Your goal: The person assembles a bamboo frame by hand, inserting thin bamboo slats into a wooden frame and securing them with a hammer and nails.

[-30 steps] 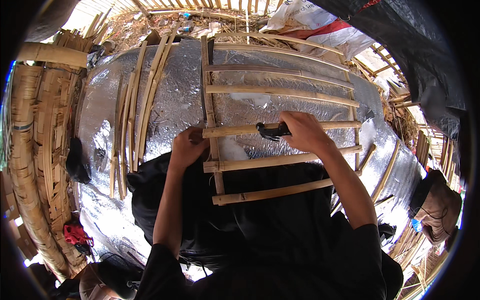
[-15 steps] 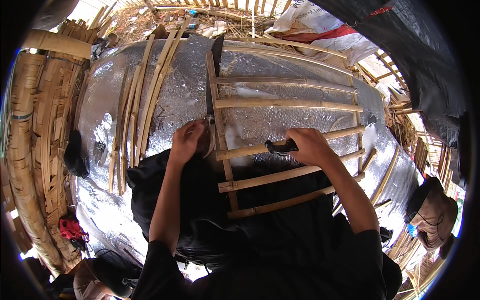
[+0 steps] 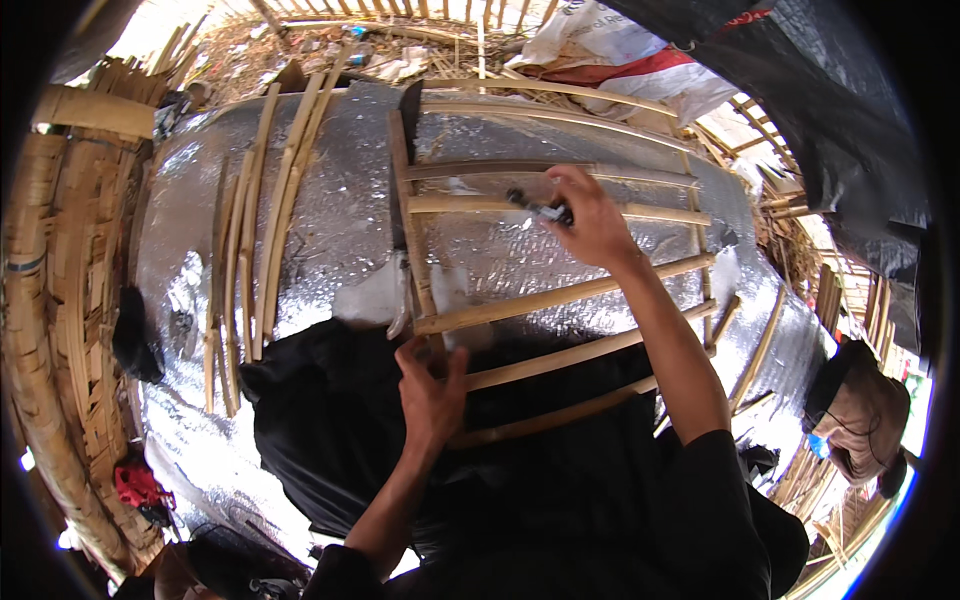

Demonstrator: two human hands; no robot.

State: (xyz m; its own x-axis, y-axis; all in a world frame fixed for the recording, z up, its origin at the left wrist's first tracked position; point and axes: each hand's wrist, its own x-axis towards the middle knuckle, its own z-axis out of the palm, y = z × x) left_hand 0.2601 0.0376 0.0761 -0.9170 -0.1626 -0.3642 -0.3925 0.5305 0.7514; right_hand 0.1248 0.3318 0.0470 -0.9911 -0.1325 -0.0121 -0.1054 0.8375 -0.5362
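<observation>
A ladder-like bamboo frame (image 3: 560, 293) of several slats across two long strips lies before me, its near end over my black-clothed lap. My left hand (image 3: 430, 395) has its thumb and fingers curled around the frame's left strip, between two slats. Just beyond those fingers a thin, pale, curved object (image 3: 398, 310) lies along the strip. Above the frame's middle, my right hand (image 3: 592, 220) is closed on a black and grey hand tool (image 3: 540, 207); blur hides its exact kind. The tool is over the second long slat from the far side.
Silvery foil sheeting (image 3: 340, 220) spreads under the frame. Loose bamboo strips (image 3: 285, 200) lie at left, beside a woven bamboo wall (image 3: 85, 300). A dark tarp (image 3: 850, 120) hangs at upper right. Another person's hat (image 3: 865, 415) shows at right, and a white sack (image 3: 610, 50) lies beyond.
My left hand has come nearer and slightly right, from beside the curved object to the lower part of the strip. My right hand has lifted the tool away toward the far slats.
</observation>
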